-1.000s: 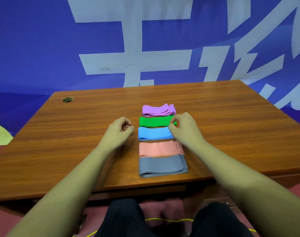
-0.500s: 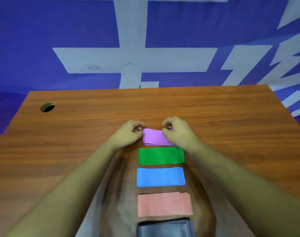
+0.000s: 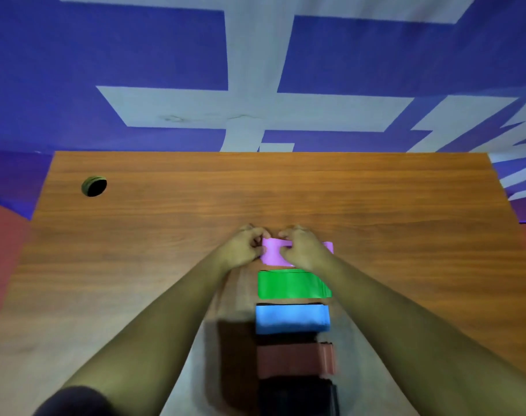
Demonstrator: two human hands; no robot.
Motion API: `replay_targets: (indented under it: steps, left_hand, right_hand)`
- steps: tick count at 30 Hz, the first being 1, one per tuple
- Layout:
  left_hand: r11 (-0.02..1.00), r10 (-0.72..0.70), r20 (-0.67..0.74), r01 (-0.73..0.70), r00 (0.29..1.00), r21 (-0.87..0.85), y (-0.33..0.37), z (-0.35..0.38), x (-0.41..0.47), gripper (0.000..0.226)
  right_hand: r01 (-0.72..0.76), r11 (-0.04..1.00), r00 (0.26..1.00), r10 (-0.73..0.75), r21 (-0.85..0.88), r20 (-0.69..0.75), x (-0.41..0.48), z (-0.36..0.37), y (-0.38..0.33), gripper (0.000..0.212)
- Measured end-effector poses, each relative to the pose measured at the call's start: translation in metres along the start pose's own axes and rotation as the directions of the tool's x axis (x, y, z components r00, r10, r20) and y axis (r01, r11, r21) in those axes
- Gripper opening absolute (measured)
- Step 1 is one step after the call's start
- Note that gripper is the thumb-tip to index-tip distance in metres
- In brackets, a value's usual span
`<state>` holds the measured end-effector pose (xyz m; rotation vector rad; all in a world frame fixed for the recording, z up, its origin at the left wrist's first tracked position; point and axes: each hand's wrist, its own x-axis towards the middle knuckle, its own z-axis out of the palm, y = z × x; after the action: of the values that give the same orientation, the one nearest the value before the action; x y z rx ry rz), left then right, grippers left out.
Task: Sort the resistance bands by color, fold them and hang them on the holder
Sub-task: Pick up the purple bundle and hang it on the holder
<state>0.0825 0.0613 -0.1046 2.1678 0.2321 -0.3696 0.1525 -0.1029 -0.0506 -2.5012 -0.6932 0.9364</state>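
Observation:
Folded resistance bands lie in a column on the wooden table [image 3: 165, 235]. The purple band [image 3: 272, 253] is farthest from me. My left hand [image 3: 243, 246] pinches its left end and my right hand [image 3: 302, 247] grips its middle and right part, so much of it is hidden. Toward me follow the green band [image 3: 291, 285], the blue band [image 3: 291, 319], the pink band [image 3: 294, 358] in shadow, and the grey band [image 3: 297, 397], which looks almost black. No holder is in view.
A round cable hole [image 3: 94, 186] sits near the table's far left corner. A blue wall banner with large white shapes [image 3: 255, 106] stands right behind the table's far edge. Red floor [image 3: 0, 235] shows at the left.
Both hands moved from the green band up to the purple band and closed on it. The camera tilted down and closer, so the column now runs to the bottom edge.

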Motion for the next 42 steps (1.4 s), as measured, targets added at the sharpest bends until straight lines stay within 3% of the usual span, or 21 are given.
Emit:
replay_targets:
  steps: [4,11,17,22,27,35,39,42]
  left_hand:
    - [0.997,0.060,0.000,-0.060,0.998,-0.041,-0.006,-0.001,0.004,0.031]
    - [0.995,0.071,-0.016,-0.072,0.997,-0.073,-0.008,0.004,0.004,0.027]
    - [0.996,0.049,0.030,-0.046,0.998,-0.080,-0.008,0.005,0.007,0.033]
    - [0.993,0.020,0.127,-0.005,0.992,-0.118,0.018,-0.010,0.006,0.042]
    - [0.985,0.096,0.103,-0.079,0.990,-0.154,0.078,-0.050,-0.007,0.027]
    - [0.922,0.198,-0.066,-0.209,0.978,-0.325,0.203,-0.119,-0.058,0.028]
    - [0.945,0.237,-0.152,-0.264,0.960,-0.195,0.256,-0.145,-0.087,0.055]
    - [0.947,0.296,-0.241,-0.318,0.924,-0.055,0.294,-0.160,-0.108,0.056]
  right_hand:
    - [0.014,1.000,1.000,-0.014,0.012,0.017,0.010,0.008,0.003,0.025]
    - [0.056,0.996,0.982,-0.068,-0.070,-0.174,0.005,0.019,0.007,0.017]
    - [-0.002,0.994,1.000,0.001,-0.107,-0.009,0.016,0.002,0.005,0.015]
    - [0.078,0.997,0.979,-0.079,0.012,0.190,0.000,-0.049,-0.007,0.004]
    - [0.176,0.976,0.951,-0.202,0.126,0.236,-0.029,-0.119,-0.017,0.005]
    - [0.267,0.863,0.953,-0.303,0.429,0.015,-0.077,-0.215,-0.046,0.011]
    - [0.297,0.777,0.950,-0.296,0.555,-0.093,-0.103,-0.254,-0.060,0.010]
    - [0.300,0.690,0.947,-0.301,0.659,-0.116,-0.123,-0.274,-0.071,0.016]
